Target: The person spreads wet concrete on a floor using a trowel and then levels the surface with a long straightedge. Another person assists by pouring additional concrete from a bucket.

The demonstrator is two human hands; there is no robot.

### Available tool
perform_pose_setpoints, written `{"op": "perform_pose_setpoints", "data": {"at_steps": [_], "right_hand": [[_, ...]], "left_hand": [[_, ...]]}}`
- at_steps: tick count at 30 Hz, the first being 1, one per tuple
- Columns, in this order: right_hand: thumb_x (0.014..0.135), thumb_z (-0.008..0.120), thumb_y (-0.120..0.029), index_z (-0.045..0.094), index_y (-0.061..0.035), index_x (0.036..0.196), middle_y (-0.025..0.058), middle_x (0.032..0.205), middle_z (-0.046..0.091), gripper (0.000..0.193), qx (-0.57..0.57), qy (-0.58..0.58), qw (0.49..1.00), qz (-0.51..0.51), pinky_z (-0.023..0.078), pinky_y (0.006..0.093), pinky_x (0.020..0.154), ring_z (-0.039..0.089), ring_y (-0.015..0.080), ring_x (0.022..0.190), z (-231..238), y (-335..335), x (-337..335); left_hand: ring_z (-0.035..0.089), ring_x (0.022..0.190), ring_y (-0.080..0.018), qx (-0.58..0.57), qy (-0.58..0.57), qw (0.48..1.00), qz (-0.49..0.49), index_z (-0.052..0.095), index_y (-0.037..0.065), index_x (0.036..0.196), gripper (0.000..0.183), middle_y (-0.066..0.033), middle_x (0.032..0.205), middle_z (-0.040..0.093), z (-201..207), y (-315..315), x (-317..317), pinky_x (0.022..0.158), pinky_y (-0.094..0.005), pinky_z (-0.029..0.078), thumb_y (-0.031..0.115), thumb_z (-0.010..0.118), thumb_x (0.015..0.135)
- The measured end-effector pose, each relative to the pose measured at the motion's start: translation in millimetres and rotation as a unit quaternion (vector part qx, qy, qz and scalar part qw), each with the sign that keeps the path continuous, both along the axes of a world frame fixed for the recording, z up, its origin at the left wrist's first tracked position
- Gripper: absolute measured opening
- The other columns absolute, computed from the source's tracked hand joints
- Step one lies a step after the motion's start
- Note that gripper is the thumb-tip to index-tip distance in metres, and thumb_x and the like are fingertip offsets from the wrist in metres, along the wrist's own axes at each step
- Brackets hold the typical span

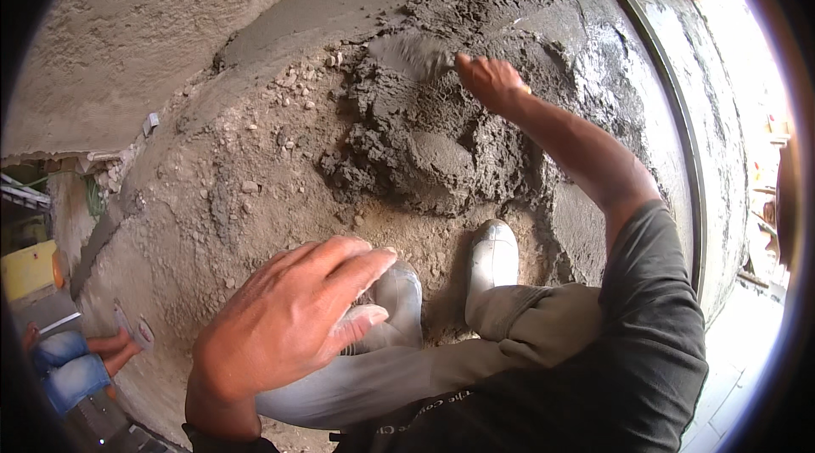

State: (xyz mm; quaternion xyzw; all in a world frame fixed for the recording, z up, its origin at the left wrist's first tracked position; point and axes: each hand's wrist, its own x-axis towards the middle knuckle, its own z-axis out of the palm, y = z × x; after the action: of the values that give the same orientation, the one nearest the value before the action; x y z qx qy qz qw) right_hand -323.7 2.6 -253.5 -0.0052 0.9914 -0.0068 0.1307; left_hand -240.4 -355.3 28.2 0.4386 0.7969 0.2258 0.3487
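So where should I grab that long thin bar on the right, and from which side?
Grip the bar near mid-length, likely from its left, your side: it's long and narrow, so a central hold should balance. Whether wet mortar holds it, I can't tell.

Mortar: dark grey, mottled lighter. Left of mortar, dirt: pale tan, speckled grey. Below mortar, my boots: whitish; my trousers: khaki; my shirt: black, pale lettering.

A rough, beige-grey plastered wall fills the upper left, beside a dusty brown floor strewn with small stones. White daylight glares along the right edge, over what seems pale, smooth paving.
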Motion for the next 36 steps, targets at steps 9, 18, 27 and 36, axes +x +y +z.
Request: {"op": "perform_pose_setpoints", "data": {"at_steps": [9, 18, 27, 36], "right_hand": [[0.098, 0.039, -0.018, 0.056, 0.001, 0.099, 0.0107, 0.07, 0.058, 0.026, -0.223, -0.018, 0.973, -0.065, 0.046, 0.0368, 0.044, 0.056, 0.0176, 0.059, -26.9, 30.4, -43.2], [0.092, 0.057, -0.009, 0.051, 0.0017, 0.11, 0.0123, 0.085, 0.064, 0.022, -0.038, -0.038, 0.999, -0.009, 0.054, 0.0296, 0.051, 0.064, 0.0175, 0.069, 27.5, -40.8, -5.6], [0.091, 0.061, -0.015, 0.051, 0.0012, 0.123, 0.0192, 0.11, 0.065, 0.037, 0.092, 0.028, 0.965, -0.246, 0.059, 0.0475, 0.07, 0.067, 0.0315, 0.098, 17.8, 76.2, -78.3], [0.095, 0.055, -0.016, 0.058, -0.0011, 0.114, 0.0121, 0.093, 0.065, 0.025, -0.024, -0.109, 0.957, -0.266, 0.057, 0.0311, 0.062, 0.066, 0.0187, 0.073, 14.2, 236.6, -21.7]], "left_hand": [[0.058, 0.104, -0.0354, 0.002, 0.003, 1.0, 0.003, 0.055, 0.002, 0.126, 0.044, -0.0164, 0.118, 0.057, -1.5, 7.6, -15.5, 0.09, -0.0424, 0.047, 0.027, 0.063, 0.09], [0.057, 0.106, -0.0328, -0.006, -0.003, 0.999, -0.042, 0.054, 0.003, 0.126, 0.044, -0.0153, 0.116, 0.056, -19.9, 38.7, -31.0, 0.092, -0.0416, 0.046, 0.029, 0.06, 0.092], [0.057, 0.108, -0.0338, -0.011, -0.011, 0.999, -0.039, 0.053, 0.002, 0.127, 0.046, -0.0165, 0.118, 0.056, -39.7, 56.7, -51.3, 0.094, -0.0425, 0.046, 0.03, 0.061, 0.092], [0.057, 0.108, -0.0361, -0.025, -0.048, 0.998, -0.011, 0.056, 0.003, 0.125, 0.047, -0.0171, 0.121, 0.057, -42.3, 51.5, -65.6, 0.094, -0.0419, 0.046, 0.028, 0.066, 0.087]]}}
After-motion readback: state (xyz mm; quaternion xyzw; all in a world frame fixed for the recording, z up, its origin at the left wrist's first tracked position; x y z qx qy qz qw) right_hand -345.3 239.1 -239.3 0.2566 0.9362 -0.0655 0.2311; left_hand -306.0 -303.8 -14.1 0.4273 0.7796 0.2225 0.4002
